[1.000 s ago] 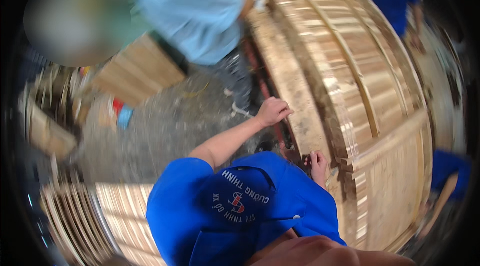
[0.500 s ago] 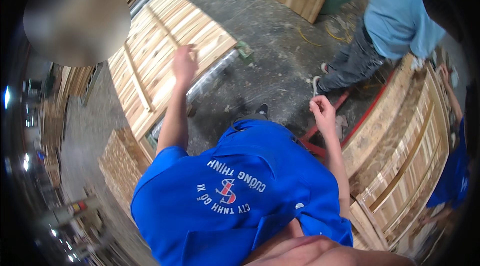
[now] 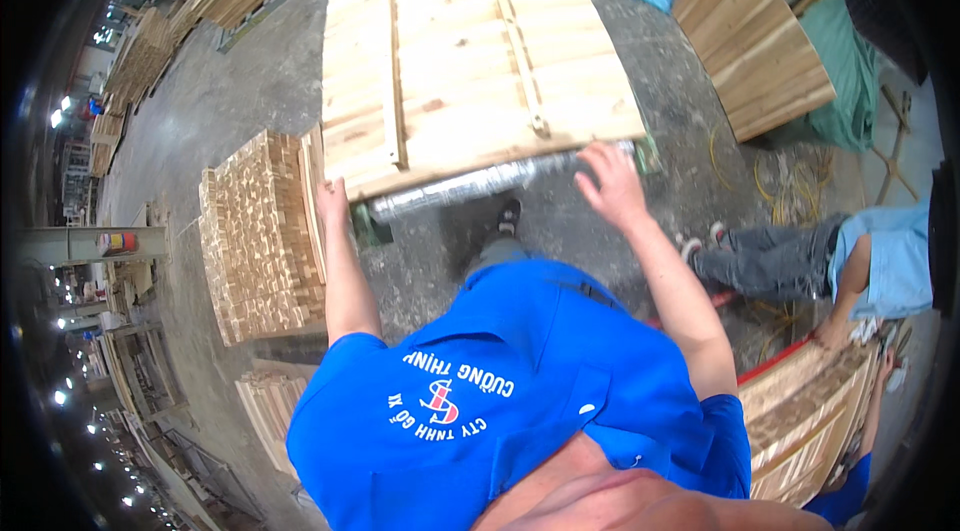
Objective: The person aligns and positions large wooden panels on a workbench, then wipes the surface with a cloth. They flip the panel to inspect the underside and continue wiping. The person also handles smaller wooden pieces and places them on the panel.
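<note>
A large pale wooden panel (image 3: 460, 61) with two narrow battens (image 3: 393, 71) across its face lies in front of me on a support with a silvery wrapped bar (image 3: 470, 183) below its near edge. My left hand (image 3: 332, 203) is closed at the panel's near left corner, its fingers partly hidden. My right hand (image 3: 612, 189) is open at the near right corner, fingers apart and their tips at the edge; firm contact there is hard to tell.
A stack of short wooden pieces (image 3: 260, 241) stands at the left. At the right are a leaning brown board (image 3: 755, 41), a green sack (image 3: 840, 71), yellow hose (image 3: 790, 191) and a co-worker in light blue (image 3: 880, 261). Another wooden panel (image 3: 800, 441) lies lower right.
My view has turned left, bringing the battened panel in front of me. My left hand has come to its near left corner; my right hand has moved from beside me to its near right edge and opened.
</note>
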Demonstrator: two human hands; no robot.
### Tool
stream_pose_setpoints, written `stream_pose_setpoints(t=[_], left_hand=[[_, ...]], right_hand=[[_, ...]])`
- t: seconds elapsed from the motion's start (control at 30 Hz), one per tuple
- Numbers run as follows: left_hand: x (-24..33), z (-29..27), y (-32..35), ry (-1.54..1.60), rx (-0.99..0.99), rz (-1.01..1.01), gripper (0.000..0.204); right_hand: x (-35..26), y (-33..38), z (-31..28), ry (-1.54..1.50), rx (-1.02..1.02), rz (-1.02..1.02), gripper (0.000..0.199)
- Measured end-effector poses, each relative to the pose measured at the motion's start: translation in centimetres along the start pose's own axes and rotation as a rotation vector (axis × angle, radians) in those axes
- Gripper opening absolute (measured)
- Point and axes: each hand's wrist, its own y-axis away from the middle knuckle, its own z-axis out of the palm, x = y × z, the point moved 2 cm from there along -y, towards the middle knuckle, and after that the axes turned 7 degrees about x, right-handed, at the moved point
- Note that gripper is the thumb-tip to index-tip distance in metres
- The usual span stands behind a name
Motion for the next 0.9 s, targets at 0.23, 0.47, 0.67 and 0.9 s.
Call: stream_pose_setpoints(t=[0.23,0.47,0.67,0.9], left_hand=[[-0.3,3.2,-4.6,-0.494,-0.04,-0.035,0.061],[-1.9,4.3,-8.6,-0.28,-0.436,-0.136,0.067],[-2.1,3.3,-8.6,-0.193,-0.425,-0.091,0.067],[0.2,0.1,-9.8,-0.26,-0.257,0.025,0.062]], right_hand=[[-0.9,-5.5,10.3,0.08,-0.218,-0.147,0.056],[-3.7,-7.8,16.5,0.111,-0.435,-0.284,0.072],[-3.6,-8.0,18.7,0.164,-0.508,-0.348,0.089],[-4.1,-9.0,18.5,0.243,-0.466,-0.412,0.073]])
